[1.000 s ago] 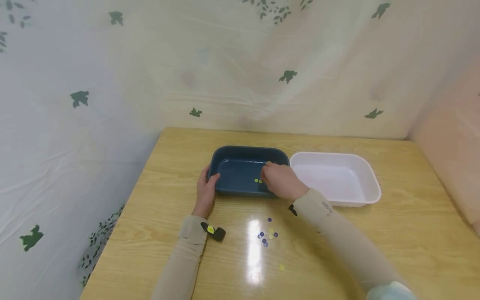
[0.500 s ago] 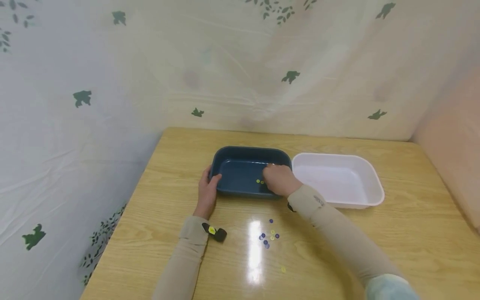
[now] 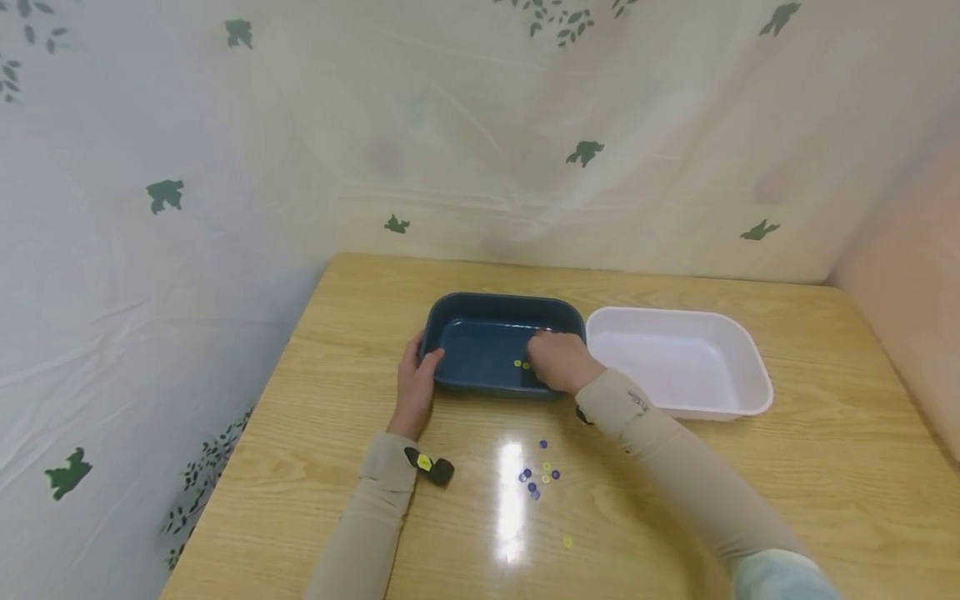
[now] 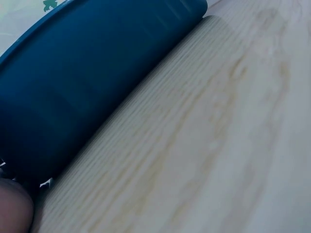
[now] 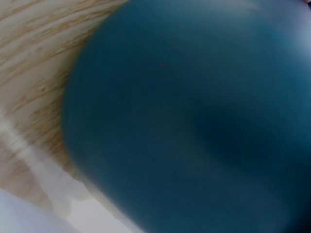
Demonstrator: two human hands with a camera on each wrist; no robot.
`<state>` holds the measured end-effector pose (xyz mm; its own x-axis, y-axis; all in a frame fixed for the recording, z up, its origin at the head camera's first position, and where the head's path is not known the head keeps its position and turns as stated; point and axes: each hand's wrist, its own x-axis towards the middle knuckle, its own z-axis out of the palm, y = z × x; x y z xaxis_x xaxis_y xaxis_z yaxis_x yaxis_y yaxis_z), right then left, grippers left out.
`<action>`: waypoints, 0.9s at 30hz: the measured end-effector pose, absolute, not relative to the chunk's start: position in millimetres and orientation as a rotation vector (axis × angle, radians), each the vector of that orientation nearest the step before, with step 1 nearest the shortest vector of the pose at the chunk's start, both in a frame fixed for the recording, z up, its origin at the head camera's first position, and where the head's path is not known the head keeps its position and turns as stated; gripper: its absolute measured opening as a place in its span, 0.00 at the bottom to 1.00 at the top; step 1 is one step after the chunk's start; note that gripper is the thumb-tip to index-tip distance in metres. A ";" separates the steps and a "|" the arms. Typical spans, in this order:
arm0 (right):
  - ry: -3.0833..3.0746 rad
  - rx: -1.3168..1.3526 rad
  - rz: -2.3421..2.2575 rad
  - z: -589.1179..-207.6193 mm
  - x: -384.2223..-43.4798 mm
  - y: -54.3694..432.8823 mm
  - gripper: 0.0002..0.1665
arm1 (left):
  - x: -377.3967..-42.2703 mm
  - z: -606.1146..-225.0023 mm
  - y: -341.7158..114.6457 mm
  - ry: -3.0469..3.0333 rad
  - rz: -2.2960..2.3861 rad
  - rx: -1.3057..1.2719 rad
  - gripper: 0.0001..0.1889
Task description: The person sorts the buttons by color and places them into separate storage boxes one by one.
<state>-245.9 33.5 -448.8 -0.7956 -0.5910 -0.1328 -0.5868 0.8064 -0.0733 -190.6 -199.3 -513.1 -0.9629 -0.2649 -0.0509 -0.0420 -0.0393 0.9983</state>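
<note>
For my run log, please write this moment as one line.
left hand: holds blue tub edge | right hand: inside tub near yellow beads | white tub: beside

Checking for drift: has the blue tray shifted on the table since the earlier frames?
No. The blue tray keeps its place beside the white tray; only the camera shifted slightly.

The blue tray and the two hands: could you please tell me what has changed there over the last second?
Hardly anything: the right hand stays inside the blue tray by the yellow beads, and the left hand still holds the tray's left end.

Right hand hides its fingertips inside blue tub
</note>
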 end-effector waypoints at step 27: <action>2.822 -0.908 -0.129 -448.9 -246.3 36.5 0.12 | -191.7 -514.3 -199.2 -2.043 -2.166 0.339 0.28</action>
